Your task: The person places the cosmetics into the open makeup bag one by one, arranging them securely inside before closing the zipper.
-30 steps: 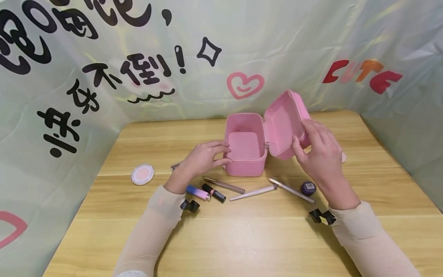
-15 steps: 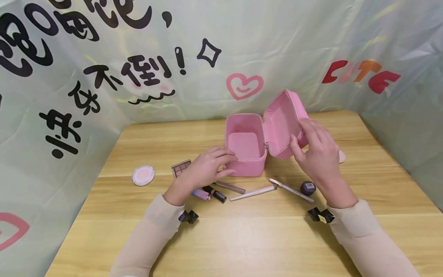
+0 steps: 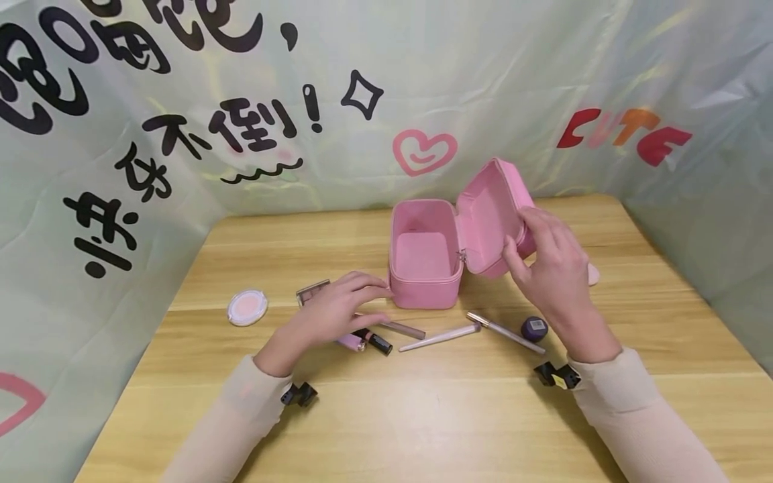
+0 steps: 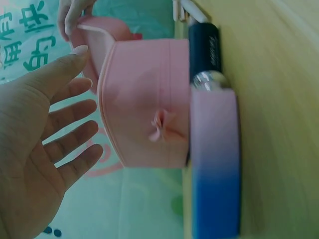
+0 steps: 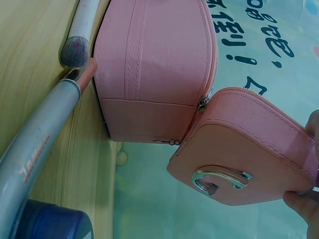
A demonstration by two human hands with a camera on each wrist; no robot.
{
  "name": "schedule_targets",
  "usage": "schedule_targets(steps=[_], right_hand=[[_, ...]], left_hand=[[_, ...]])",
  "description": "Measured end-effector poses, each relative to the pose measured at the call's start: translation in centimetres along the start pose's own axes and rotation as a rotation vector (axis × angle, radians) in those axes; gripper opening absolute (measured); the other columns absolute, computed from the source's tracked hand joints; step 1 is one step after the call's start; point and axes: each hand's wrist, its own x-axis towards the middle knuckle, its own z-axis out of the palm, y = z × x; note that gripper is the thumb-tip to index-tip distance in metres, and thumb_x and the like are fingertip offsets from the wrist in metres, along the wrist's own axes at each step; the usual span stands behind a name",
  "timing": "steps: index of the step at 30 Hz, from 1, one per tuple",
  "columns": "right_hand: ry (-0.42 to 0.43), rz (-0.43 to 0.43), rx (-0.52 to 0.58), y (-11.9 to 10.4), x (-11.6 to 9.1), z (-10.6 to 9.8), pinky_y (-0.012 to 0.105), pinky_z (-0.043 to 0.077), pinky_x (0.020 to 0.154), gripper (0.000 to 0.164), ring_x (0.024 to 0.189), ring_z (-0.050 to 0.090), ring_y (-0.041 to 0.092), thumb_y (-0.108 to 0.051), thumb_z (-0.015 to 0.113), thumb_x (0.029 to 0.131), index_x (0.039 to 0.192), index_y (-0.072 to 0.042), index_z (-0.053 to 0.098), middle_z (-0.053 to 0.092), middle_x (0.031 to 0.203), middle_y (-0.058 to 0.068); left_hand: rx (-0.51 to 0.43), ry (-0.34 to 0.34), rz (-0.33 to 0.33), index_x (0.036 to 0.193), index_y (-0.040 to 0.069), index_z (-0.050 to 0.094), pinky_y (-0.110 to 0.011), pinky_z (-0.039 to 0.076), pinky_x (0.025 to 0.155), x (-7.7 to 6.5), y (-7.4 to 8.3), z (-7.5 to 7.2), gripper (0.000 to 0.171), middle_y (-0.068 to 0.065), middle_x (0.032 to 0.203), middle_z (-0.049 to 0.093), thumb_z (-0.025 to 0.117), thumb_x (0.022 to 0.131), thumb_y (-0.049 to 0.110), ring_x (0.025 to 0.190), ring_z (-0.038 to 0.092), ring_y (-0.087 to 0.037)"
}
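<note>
A pink zippered cosmetic case (image 3: 425, 295) stands at the back of the table, its inside bare. Its hinged lid (image 3: 490, 211) leans open to the right. My right hand (image 3: 557, 261) pinches the lid's outer edge between thumb and fingers; in the right wrist view, the lid (image 5: 239, 144) shows a metal handle. My left hand (image 3: 335, 308) hovers with spread fingers at the case's front left corner, over the cosmetics, holding nothing. In the left wrist view, a pink bow (image 4: 167, 127) decorates the case's side. Beneath that hand lie a black lipstick (image 3: 379, 343) and a purple-blue tube (image 4: 217, 164).
A round compact (image 3: 247, 308) lies far left, and an eyeshadow palette (image 3: 309, 293) is partly covered by the left hand. A slim brown tube (image 3: 403, 329), two makeup brushes (image 3: 439, 337) and a dark purple jar (image 3: 534, 329) lie in front of the case. Behind hangs a printed curtain (image 3: 501, 80).
My left hand has come away from the case's rim, moving left and toward me. The right hand stays on the lid, which has barely shifted.
</note>
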Motion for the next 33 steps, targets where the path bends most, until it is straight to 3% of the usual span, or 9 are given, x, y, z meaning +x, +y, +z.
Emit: schedule_targets(steps=[5, 12, 25, 33], right_hand=[[-0.006, -0.003, -0.006, -0.1, -0.1, 0.0, 0.061, 0.052, 0.084, 0.045, 0.106, 0.062, 0.039, -0.030, 0.055, 0.090, 0.121, 0.002, 0.063, 0.065, 0.118, 0.020], [0.001, -0.008, -0.004, -0.1, -0.2, 0.0, 0.061, 0.052, 0.085, 0.045, 0.105, 0.062, 0.040, -0.030, 0.055, 0.090, 0.121, 0.002, 0.063, 0.066, 0.118, 0.020], [-0.006, 0.008, -0.007, 0.0, -0.3, 0.0, 0.061, 0.052, 0.085, 0.045, 0.105, 0.062, 0.040, -0.030, 0.054, 0.090, 0.120, 0.002, 0.063, 0.066, 0.117, 0.020], [-0.004, 0.003, 0.011, 0.0, 0.0, 0.1, 0.060, 0.051, 0.087, 0.043, 0.106, 0.062, 0.039, -0.028, 0.056, 0.090, 0.120, 0.001, 0.063, 0.066, 0.118, 0.019]], left_hand=[[0.008, -0.086, -0.078, 0.122, 0.014, 0.067, -0.036, 0.046, 0.102, -1.6, -0.5, -0.2, 0.041, -0.002, 0.125, 0.062, 0.070, 0.090, 0.040, 0.118, 0.055, -0.019], [-0.019, -0.175, -0.100, 0.122, 0.014, 0.067, -0.036, 0.047, 0.101, -2.5, -1.1, 0.0, 0.043, -0.001, 0.123, 0.063, 0.070, 0.089, 0.041, 0.117, 0.057, -0.018], [-0.068, -0.225, -0.150, 0.122, 0.013, 0.067, -0.037, 0.049, 0.098, -3.0, -2.1, 0.9, 0.041, 0.001, 0.120, 0.065, 0.067, 0.092, 0.041, 0.114, 0.058, -0.018], [-0.078, -0.274, -0.150, 0.123, 0.015, 0.068, -0.035, 0.048, 0.099, -1.6, -2.0, 1.3, 0.036, 0.001, 0.119, 0.065, 0.067, 0.094, 0.035, 0.113, 0.059, -0.017]])
